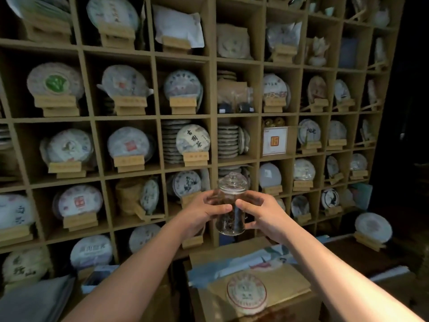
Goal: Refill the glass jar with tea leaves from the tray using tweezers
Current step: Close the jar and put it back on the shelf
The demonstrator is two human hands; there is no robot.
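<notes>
You are holding the glass jar up in front of you with both hands, at the middle of the view, lifted clear of any surface and standing upright against the wall of shelves behind it. Your left hand wraps the jar's left side, fingers curled round the far side and thumb lying across the near face; your right hand grips the right side the same way, its thumb reaching in until the two thumb tips nearly meet on the glass. The jar is a clear cylinder with a narrowed shoulder and a clear glass lid seated on top, ending in a small round knob. Through the wall you can see dark, wiry tea leaves heaped in the lower part, while the upper part looks clear. The jar's rounded base shows below your hands. Behind it, the cubbies hold round paper-wrapped tea cakes propped on small wooden stands, some stacked flat in piles. Nearer to you and lower, a cardboard box sits with another wrapped tea cake lying flat on its top, slightly right of centre. The far right of the scene falls away into darkness.
</notes>
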